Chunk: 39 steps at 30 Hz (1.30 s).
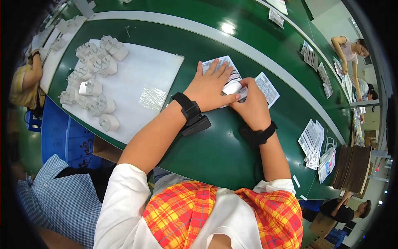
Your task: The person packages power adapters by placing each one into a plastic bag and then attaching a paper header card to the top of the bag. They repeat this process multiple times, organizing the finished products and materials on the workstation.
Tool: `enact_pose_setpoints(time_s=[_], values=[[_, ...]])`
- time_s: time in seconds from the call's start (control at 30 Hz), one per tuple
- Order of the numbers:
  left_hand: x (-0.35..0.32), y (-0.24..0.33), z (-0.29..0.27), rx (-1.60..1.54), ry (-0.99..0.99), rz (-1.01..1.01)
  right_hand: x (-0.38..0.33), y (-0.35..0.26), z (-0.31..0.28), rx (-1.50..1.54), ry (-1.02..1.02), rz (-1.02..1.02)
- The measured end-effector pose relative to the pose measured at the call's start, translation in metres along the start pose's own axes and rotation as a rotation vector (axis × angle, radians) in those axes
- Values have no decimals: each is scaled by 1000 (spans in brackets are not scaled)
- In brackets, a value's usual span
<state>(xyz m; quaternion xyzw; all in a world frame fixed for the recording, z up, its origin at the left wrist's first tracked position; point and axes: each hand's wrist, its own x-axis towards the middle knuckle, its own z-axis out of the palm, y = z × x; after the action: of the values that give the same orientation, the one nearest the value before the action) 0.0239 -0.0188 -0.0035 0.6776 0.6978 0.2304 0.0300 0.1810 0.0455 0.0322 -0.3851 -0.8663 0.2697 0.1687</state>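
Observation:
My left hand [210, 88] lies spread on a printed card [223, 62], its thumb reaching toward a white charger plug [232, 88]. The fingers of my right hand [253, 107] are closed at the right side of that plug, partly hiding it. What looks like clear plastic shows beside the right fingertips. Beyond my right hand a second printed card [268, 89] lies on the green table. At left, several white charger plugs [91, 87] with metal prongs stand grouped on a white sheet [143, 58].
A clear plastic bag [153, 97] lies on the sheet. Printed cards [311, 141] are piled at the right, near stacked brown cardboard [351, 169]. Packages lie along the far strip [311, 56]. A blue crate [68, 137] stands below the left edge. Other people work left and right.

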Motion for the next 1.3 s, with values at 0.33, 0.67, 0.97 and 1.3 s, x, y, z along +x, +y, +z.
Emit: enact_pose_setpoints(time_s=[0.33,0.67,0.97,1.3], values=[[10,-8,-15,-582,117,-52,6,7,-14,402,-118,-121],[13,-3,-15,-1225,118,-337,1,-15,-52,1339,15,158],[18,1,-4,-1389,136,-486,15,43,-14,691,-219,346],[21,-16,-7,-475,16,24,36,75,-47,441,-238,-414]])
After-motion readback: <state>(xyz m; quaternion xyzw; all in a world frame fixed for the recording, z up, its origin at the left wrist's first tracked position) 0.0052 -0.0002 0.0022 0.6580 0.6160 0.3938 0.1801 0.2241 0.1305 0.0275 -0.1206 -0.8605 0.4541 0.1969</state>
